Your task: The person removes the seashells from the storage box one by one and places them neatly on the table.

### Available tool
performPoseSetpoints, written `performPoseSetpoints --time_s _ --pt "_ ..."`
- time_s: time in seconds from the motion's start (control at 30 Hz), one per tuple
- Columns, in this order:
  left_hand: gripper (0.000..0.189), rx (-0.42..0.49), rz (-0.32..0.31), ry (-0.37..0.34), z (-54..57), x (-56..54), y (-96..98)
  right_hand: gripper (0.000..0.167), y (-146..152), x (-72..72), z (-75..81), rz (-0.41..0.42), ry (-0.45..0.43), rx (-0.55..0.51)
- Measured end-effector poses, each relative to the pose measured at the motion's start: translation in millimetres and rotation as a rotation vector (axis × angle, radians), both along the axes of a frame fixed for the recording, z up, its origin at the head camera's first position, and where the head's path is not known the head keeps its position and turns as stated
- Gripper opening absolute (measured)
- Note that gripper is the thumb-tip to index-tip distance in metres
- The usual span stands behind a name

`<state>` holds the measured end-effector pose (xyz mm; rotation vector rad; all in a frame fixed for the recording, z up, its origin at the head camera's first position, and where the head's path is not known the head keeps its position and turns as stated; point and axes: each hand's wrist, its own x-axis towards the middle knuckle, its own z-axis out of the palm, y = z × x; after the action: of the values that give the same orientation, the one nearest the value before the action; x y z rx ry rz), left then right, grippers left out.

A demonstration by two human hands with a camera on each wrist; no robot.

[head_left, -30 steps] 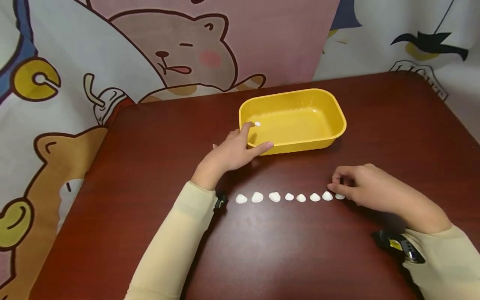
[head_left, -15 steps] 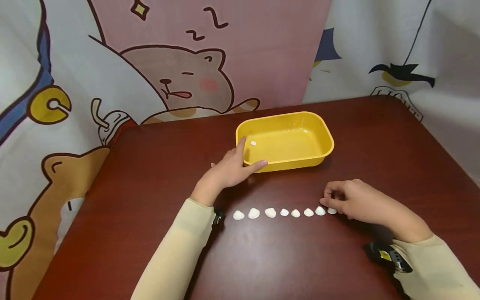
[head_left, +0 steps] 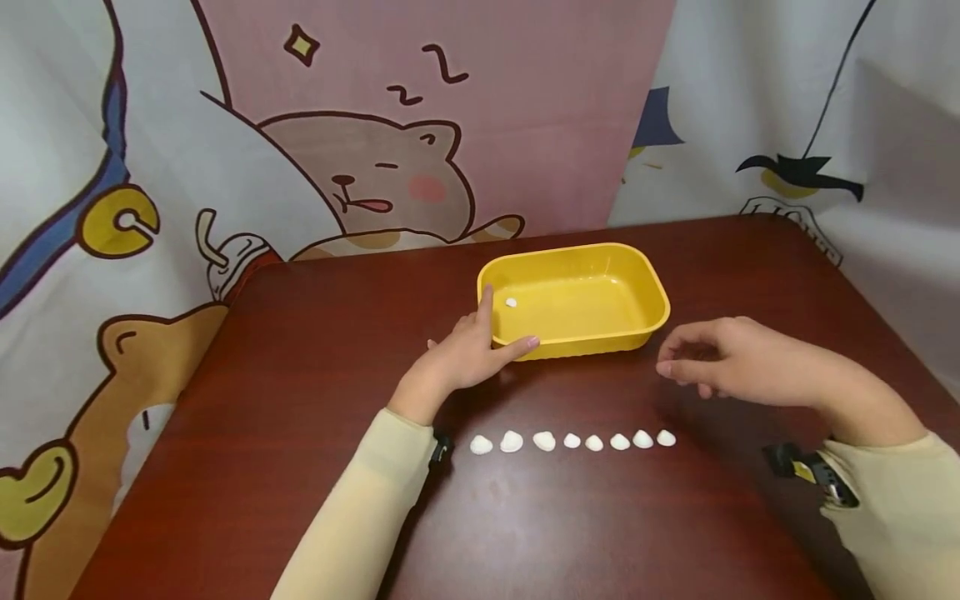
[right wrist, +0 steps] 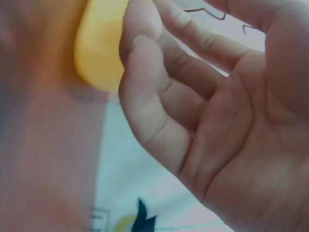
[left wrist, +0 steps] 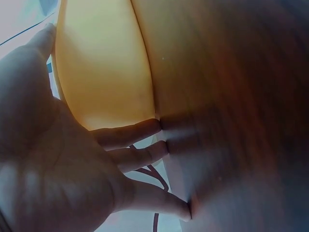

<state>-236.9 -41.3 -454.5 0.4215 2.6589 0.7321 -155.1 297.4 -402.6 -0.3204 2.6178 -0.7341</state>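
My left hand [head_left: 468, 354] rests at the near left corner of a yellow plastic tub [head_left: 577, 344]. Its thumb lies along the front rim and its index finger lies straight on the left rim. In the left wrist view, the other fingers [left wrist: 140, 157] reach down straight to the tabletop. One small white seashell [head_left: 511, 302] lies inside the tub near its left end. My right hand [head_left: 738, 358] hovers to the right of the tub's near corner, fingers loosely bent. Nothing shows between them in the right wrist view. Several white seashells [head_left: 544, 441] form a row in front of the tub.
The dark reddish-brown table [head_left: 315, 358] carries the tub and the shells. Behind its far edge hangs a cartoon-printed curtain [head_left: 555, 108]. A device [head_left: 806, 471] is strapped to the right wrist, beside the cream sleeve.
My right hand has lifted off the right end of the shell row and moved up and away toward the tub's side. The rightmost shell now shows fully. My left hand stays on the tub.
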Motion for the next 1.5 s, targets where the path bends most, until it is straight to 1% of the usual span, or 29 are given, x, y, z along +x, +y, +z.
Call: performPoseSetpoints --time_s 0.1,0.2,0.27,0.37,0.47,0.53,0.63,0.7,0.73,0.8,0.9,1.0,1.13,1.27,1.4,1.5 --pt "0.122 0.001 0.0 0.008 0.3 -1.1 -0.5 0.027 -12.1 -18.4 20.2 0.045 -0.008 0.005" --pt "0.122 0.008 0.003 0.007 -0.2 -1.1 -0.3 0.024 -29.5 -39.8 35.7 0.122 -0.016 0.03" --pt "0.123 0.011 0.005 -0.003 -1.0 -0.1 -0.4 0.023 -43.6 -54.9 43.2 0.176 -0.036 0.053" --pt "0.123 0.006 0.008 -0.015 -2.3 1.4 -0.5 0.027 -66.2 -79.3 47.9 0.225 -0.106 0.054" --pt "0.123 0.002 0.008 -0.011 -3.3 1.6 0.2 0.036 -87.3 -102.6 43.6 0.211 -0.2 0.011" --pt "0.123 0.001 0.0 -0.001 -3.8 0.9 0.5 0.045 -98.9 -115.4 35.5 0.168 -0.27 -0.042" --pt "0.124 0.002 -0.012 0.002 -5.1 -0.2 -0.5 0.057 -114.1 -129.6 17.9 0.09 -0.353 -0.13" --pt "0.124 -0.001 -0.02 -0.001 -6.4 0.0 -1.2 0.061 -122.4 -136.8 4.8 0.042 -0.385 -0.178" --pt "0.124 -0.003 -0.024 -0.002 -6.9 0.3 -1.6 0.062 -126.5 -139.8 -1.1 0.022 -0.383 -0.192" --pt "0.124 -0.001 -0.027 -0.002 -7.3 0.7 -2.2 0.06 -134.4 -145.9 -11.1 -0.015 -0.349 -0.202" --pt "0.124 0.002 -0.024 0.004 -5.9 1.1 -2.9 0.054 -143.7 -154.1 -21.0 -0.07 -0.264 -0.204" --pt "0.123 0.006 -0.016 0.009 -3.6 0.2 -3.7 0.043 -151.5 -159.8 -28.5 -0.101 -0.192 -0.193" --pt "0.122 0.011 -0.017 0.008 -2.9 2.2 -4.1 0.031 -160.0 -161.6 -38.0 -0.096 -0.129 -0.145" --pt "0.123 0.008 -0.016 0.009 -2.1 2.5 -4.5 0.027 -166.3 -162.6 -42.6 -0.093 -0.031 -0.047" --pt "0.124 0.011 -0.01 0.019 -0.8 0.8 -5.5 0.027 -172.3 -165.6 -45.8 -0.057 0.067 0.074" --pt "0.123 0.002 -0.011 0.017 1.1 0.6 -4.9 0.038 -174.6 -167.7 -48.8 -0.018 0.115 0.131"
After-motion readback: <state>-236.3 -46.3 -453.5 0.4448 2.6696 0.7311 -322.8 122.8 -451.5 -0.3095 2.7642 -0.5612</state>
